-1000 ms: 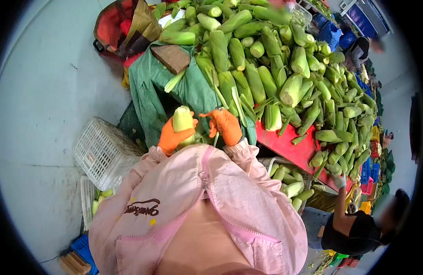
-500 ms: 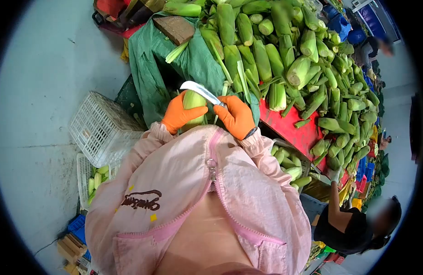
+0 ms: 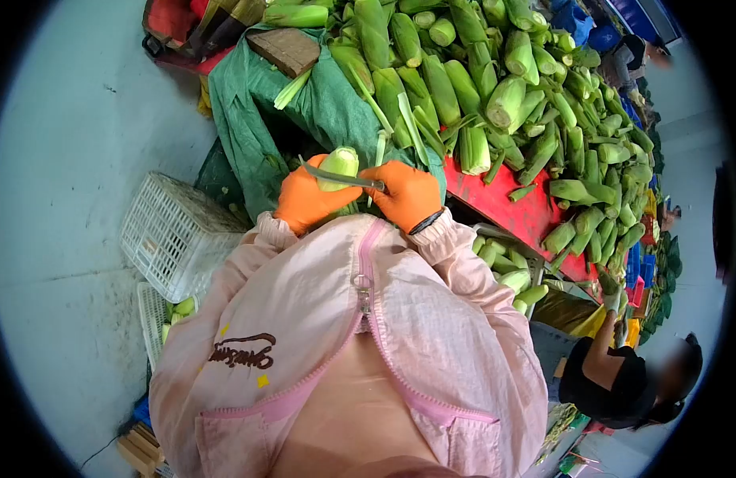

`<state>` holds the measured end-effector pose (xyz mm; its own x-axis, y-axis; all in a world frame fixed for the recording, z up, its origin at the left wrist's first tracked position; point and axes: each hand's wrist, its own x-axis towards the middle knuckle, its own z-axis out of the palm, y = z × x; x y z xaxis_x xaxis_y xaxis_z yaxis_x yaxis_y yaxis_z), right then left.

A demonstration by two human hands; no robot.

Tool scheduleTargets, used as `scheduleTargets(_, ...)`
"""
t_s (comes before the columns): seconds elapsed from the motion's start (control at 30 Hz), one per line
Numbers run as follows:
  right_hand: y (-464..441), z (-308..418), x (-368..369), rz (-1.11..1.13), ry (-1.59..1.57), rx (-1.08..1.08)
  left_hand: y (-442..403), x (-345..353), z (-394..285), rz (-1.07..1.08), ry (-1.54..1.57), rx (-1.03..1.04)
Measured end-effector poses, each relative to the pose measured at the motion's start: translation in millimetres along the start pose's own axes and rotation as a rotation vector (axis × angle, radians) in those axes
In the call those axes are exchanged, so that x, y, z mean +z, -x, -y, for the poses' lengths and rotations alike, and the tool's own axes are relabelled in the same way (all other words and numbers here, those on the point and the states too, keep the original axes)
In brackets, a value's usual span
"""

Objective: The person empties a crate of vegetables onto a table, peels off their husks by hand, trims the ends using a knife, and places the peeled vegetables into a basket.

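Note:
My left hand (image 3: 304, 199), in an orange glove, is wrapped round an ear of corn (image 3: 338, 166) in pale green husk, its cut end pointing up and away from me. My right hand (image 3: 408, 193), gloved the same way, grips the handle of a knife (image 3: 340, 177). The blade lies across the corn, its tip reaching over my left fingers; whether its edge touches the husk I cannot tell. Green sacking (image 3: 248, 119) hangs just beyond both hands, with loose husk strips (image 3: 381, 147) close by.
A large heap of corn (image 3: 503, 103) covers the red table (image 3: 503, 203) ahead and right. A wooden block (image 3: 284, 52) sits on the sacking. At left stands a white crate (image 3: 176, 231); more ears (image 3: 503, 263) lie below the table. A co-worker (image 3: 611, 378) stands at the right.
The knife has turned from pointing up and away to lying nearly level across the corn, its blade now seen edge-on. The corn leans slightly right. The co-worker's arm has shifted.

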<state>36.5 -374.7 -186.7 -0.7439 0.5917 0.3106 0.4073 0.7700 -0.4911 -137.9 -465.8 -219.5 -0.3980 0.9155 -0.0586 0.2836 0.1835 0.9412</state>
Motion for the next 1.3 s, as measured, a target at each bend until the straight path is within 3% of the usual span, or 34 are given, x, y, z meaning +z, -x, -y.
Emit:
scheduleTargets(0.57, 19, -18, 33, 0.097, 0.003, 0.077, 19, -6, 6, 0.009, -0.148, -0.012)
scheduleTargets(0.77, 28, -30, 36, 0.138, -0.030, 0.135, 13, -7, 16, 0.003, -0.341, -0.006)
scheduleTargets(0.83, 27, -32, 31, 0.135, -0.071, 0.124, 7, -22, 13, 0.211, -0.053, 0.091)
scheduleTargets(0.87, 27, -32, 29, 0.153, -0.085, 0.103, -1, -26, 21, 0.207, -0.052, 0.086)
scheduleTargets(0.93, 27, -32, 30, 0.178, -0.109, 0.072, -18, -29, 42, 0.584, 0.174, -0.039)
scheduleTargets(1.03, 29, -33, 33, 0.185, -0.076, 0.106, -13, -29, 33, 0.462, -0.022, 0.037)
scheduleTargets(1.17, 28, -22, 37, 0.146, -0.086, 0.098, 2, -9, 36, 0.309, 0.026, 0.031)
scheduleTargets(1.3, 29, -20, 40, 0.237, 0.030, 0.177, 9, -7, 21, 0.248, -0.144, -0.108)
